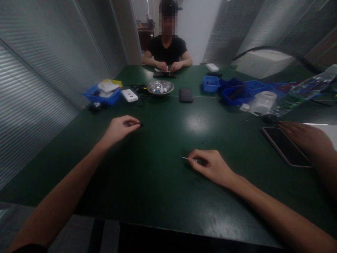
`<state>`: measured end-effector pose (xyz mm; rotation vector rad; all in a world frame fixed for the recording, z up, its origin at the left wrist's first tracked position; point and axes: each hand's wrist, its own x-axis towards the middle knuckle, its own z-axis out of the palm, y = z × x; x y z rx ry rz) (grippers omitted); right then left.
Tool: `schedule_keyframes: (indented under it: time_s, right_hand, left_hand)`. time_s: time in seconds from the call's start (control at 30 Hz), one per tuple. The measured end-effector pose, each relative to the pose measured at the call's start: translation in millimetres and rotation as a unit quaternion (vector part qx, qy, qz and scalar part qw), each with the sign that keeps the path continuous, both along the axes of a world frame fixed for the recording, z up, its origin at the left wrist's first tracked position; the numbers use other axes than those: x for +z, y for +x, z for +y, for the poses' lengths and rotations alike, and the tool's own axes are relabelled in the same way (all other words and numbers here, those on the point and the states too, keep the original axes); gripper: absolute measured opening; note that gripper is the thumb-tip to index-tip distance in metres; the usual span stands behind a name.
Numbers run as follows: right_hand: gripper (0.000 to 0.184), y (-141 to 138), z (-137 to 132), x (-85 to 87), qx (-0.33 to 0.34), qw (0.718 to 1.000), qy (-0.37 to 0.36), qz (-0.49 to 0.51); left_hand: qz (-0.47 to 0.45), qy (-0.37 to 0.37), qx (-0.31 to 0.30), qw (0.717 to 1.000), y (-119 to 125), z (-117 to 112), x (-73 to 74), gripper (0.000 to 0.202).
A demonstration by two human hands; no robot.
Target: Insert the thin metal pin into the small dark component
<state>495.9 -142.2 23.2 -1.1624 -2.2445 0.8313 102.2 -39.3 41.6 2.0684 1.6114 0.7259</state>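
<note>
Head view, left hand [119,128] pinching part [140,124], right hand [210,165] gripping tool [184,157]

I can read no text, brand, number or sign. Items checked:

- White device [129,95] on the tabletop [163,140], beyond my left fingers [131,123]: dark marks on its top face, too small to read.
- Bottle [300,95], lying well to the right of my right fingers [197,154] and beyond them: multicoloured label, blurred, illegible.
- Small dark part [141,124] pinched in my left fingers, and thin metal pin [185,158] pinched in my right fingers: too small to show any marking.
- Near phone [285,146], right of my right fingers, and far phone [186,95], straight ahead: screens dark.
</note>
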Motion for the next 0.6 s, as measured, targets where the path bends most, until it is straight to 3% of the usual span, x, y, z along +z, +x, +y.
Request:
schedule_keyframes:
  time_s: [0.17,0.27,0.4,0.6]
  right_hand:
    - [0.023,0.2,-0.2,-0.3,0.0,1.0,0.0,-0.001]
    - [0.023,-0.9,-1.3,-0.3,0.002,1.0,-0.002,0.0]
    - [0.023,-3.5,-2.9,-2.4,0.018,1.0,0.002,0.003]
    - [0.016,-4.7,-3.7,-2.4,0.043,0.999,-0.003,-0.002]
  left_hand:
    - [-0.053,-0.002,-0.192,0.98,71.2,-42.1,2.2,0.02]
    - [-0.072,-0.007,-0.261,0.963,97.0,-63.4,-1.0,0.016]
    - [-0.053,-0.022,-0.307,0.95,113.4,-79.0,-9.6,0.014]
    - [-0.021,-0.027,-0.324,0.945,120.8,-83.6,-18.8,0.014]
